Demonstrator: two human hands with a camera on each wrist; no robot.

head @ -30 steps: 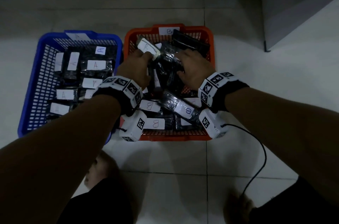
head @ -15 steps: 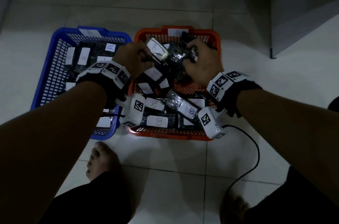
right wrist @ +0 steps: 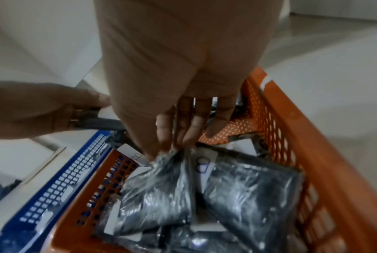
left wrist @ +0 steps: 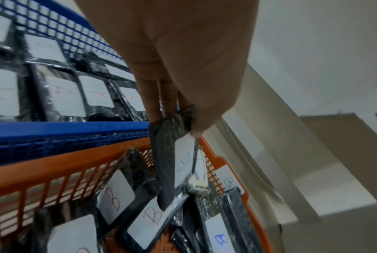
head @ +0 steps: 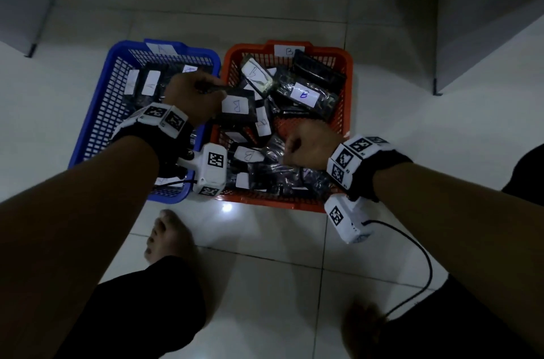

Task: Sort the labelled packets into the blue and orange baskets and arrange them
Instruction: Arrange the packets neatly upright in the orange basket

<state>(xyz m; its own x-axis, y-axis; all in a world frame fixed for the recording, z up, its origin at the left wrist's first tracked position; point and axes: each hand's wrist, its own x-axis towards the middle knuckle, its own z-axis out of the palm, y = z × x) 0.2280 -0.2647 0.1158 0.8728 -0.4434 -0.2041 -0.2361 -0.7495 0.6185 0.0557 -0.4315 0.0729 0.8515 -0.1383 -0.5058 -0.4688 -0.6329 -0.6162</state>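
a b packet (head: 238, 105) was pinched by the left hand (head: 191, 94), a wrapped packet (right wrist: 161, 179) by the right hand (right wrist: 183, 85); slippage from the corner-only grip was judged likely.

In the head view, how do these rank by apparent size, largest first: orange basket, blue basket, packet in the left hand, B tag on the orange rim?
1. Orange basket and blue basket: look alike; arms hide parts, so unranked.
2. Packet in the left hand.
3. B tag.

tiled floor (head: 265, 285) pale, glossy | grey cabinet (head: 485, 20) far right | black cable (head: 424, 270) on floor
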